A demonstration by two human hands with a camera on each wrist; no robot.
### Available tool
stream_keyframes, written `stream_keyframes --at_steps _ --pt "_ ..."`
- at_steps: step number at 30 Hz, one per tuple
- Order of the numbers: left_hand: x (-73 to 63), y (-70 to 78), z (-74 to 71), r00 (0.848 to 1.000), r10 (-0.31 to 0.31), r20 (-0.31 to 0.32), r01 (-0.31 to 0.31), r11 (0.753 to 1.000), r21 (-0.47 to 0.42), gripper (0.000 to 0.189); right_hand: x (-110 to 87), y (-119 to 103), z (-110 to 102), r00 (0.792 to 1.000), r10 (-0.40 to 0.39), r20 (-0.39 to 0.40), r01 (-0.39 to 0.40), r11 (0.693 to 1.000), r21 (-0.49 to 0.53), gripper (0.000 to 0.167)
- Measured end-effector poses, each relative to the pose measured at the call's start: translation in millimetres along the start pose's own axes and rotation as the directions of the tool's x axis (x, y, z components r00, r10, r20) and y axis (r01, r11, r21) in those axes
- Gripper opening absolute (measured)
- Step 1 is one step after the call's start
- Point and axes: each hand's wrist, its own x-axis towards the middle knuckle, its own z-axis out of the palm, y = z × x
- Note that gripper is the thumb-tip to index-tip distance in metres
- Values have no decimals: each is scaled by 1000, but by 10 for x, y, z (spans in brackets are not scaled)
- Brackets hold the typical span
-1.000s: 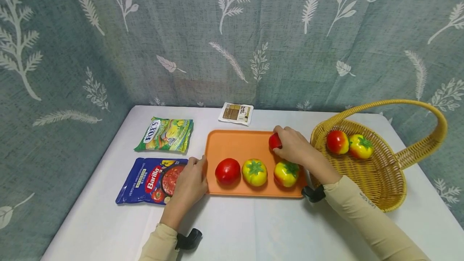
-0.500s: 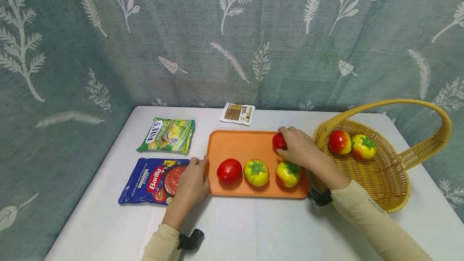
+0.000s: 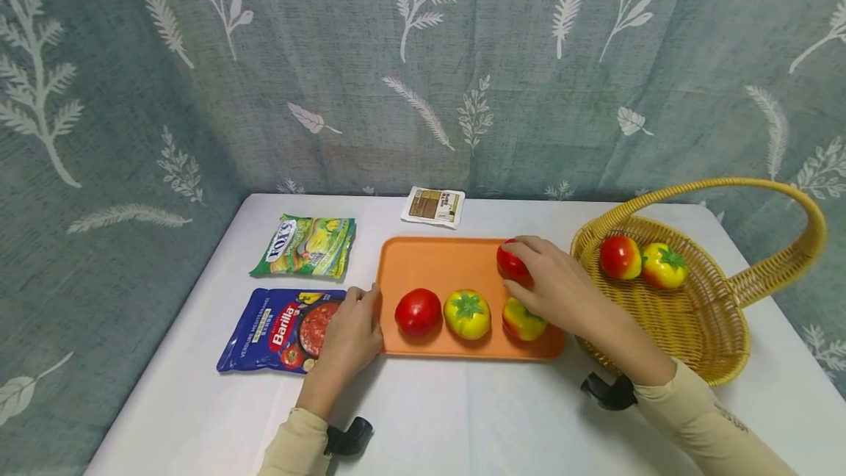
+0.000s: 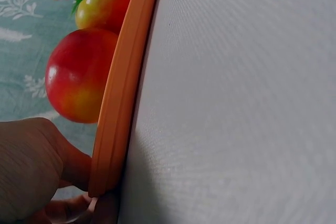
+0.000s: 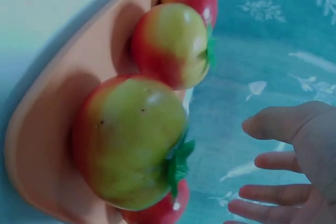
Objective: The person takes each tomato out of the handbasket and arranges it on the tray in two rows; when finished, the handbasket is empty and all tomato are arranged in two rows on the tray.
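My left hand (image 3: 350,333) grips the left edge of an orange tray (image 3: 429,259), its thumb and fingers pinching the rim in the left wrist view. Three toy tomatoes stand in a row near the tray's front: a red tomato (image 3: 418,313), a yellow tomato (image 3: 467,314) with green leaves, and a red-and-yellow tomato (image 3: 523,320). Behind the last sits another red tomato (image 3: 512,263), partly hidden by my right hand (image 3: 555,285). In the right wrist view that hand's fingers are spread and apart from the tomatoes.
A wicker basket (image 3: 707,307) with a tall handle stands right of the tray, holding two toy tomatoes (image 3: 620,257). Left of the tray lie a green candy bag (image 3: 307,247) and a blue Barilla pouch (image 3: 277,329). A small white-and-brown packet (image 3: 434,206) lies behind the tray.
My right hand's fingers have come off the back red tomato, and the hand has shifted slightly toward me. The left hand stays on the tray's edge.
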Motion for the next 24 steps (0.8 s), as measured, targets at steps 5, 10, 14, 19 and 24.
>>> stream_keyframes --at_steps 5,10,14,19,24 --pt "2 -5 11 1000 7 -14 -7 1000 2 61 -142 -27 -100 995 -65 -72 66 998 9 53" --pt "10 -12 28 1000 13 -15 -13 1000 -1 61 -244 -30 -166 992 -84 -90 86 996 20 53" --pt "10 -10 38 1000 11 -18 -11 1000 -4 61 -322 -41 -217 994 -83 -74 85 996 17 50" --pt "5 -14 42 999 20 -27 -20 1000 -6 61 -449 -36 -298 989 -101 -108 105 994 24 48" --pt "14 -22 23 1000 22 -20 -22 1000 3 60 -554 -34 -408 989 -109 -104 112 993 22 47"
